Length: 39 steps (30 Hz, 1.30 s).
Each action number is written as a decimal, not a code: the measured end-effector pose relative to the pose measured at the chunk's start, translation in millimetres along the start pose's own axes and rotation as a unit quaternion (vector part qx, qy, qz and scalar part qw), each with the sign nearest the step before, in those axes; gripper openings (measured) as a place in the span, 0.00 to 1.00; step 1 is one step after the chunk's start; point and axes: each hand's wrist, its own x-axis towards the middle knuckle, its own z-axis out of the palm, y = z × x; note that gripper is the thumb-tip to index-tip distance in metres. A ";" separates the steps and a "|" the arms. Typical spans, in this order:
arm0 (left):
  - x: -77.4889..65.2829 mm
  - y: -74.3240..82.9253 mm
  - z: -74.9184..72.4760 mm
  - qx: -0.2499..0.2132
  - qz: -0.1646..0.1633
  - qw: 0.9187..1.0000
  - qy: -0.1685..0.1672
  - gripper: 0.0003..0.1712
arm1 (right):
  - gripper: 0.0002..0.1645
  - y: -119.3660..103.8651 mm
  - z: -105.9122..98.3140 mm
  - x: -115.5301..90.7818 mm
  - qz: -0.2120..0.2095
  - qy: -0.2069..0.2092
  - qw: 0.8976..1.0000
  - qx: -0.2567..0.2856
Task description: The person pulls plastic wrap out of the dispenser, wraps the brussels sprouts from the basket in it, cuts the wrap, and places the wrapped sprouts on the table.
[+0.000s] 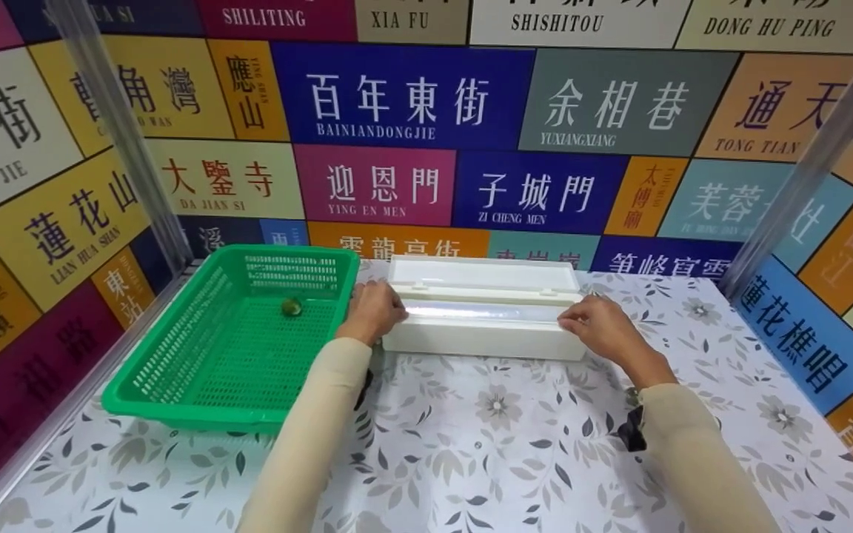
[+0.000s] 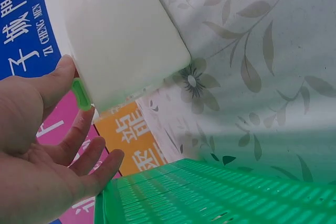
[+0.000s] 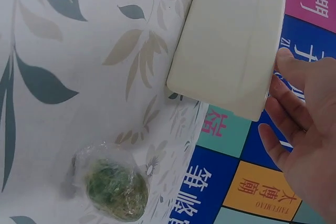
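A long white plastic-wrap dispenser box point(image 1: 482, 340) stands on the table, its lid point(image 1: 482, 274) raised at the back. Shiny clear plastic wrap point(image 1: 478, 311) stretches along its opening. At the left end, my left hand point(image 1: 376, 311) pinches the wrap's edge between thumb and index finger; a small green piece point(image 2: 81, 94) shows between these fingers, and the other fingers are spread. My right hand point(image 1: 604, 326) pinches the wrap at the right end, thumb point(image 3: 286, 59) at the box's upper edge. The film between the fingertips is hard to see.
A green perforated basket point(image 1: 230, 418) stands left of the box, close to my left hand, with a small round green-brown item point(image 1: 291, 306) inside. On the table by my right wrist lies a plastic-wrapped green bundle point(image 3: 116, 187). Panels with printed characters point(image 1: 404, 96) stand behind and at both sides.
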 end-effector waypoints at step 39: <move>8.2 13.6 7.8 0.026 0.007 1.000 0.015 0.14 | 0.10 -9.8 9.4 9.3 0.024 0.067 0.997 -0.004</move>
